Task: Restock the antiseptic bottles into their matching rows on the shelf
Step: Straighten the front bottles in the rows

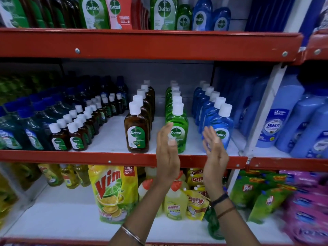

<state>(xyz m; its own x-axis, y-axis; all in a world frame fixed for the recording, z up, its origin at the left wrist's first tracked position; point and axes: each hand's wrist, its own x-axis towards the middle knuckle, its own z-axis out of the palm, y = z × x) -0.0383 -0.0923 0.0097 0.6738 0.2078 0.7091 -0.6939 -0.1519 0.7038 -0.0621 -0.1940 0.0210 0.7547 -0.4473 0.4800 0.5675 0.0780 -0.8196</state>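
Three rows of white-capped Dettol bottles run front to back on the middle shelf [113, 139]: brown bottles [137, 134], green bottles [179, 121] and blue bottles [221, 125]. My left hand [167, 153] is raised in front of the green row, palm turned right, fingers apart and holding nothing. My right hand [214, 151] is up in front of the blue row, palm turned left, also empty. The two palms face each other across the gap between the green and blue rows. Neither hand touches a bottle.
Small brown Dettol bottles [76, 137] and dark green bottles [33, 134] fill the shelf's left. Large blue bottles [276, 121] stand to the right beyond a white upright. Red shelf edge [113, 158] runs below; a Vim pouch [113, 192] and Harpic bottle [174, 201] sit underneath.
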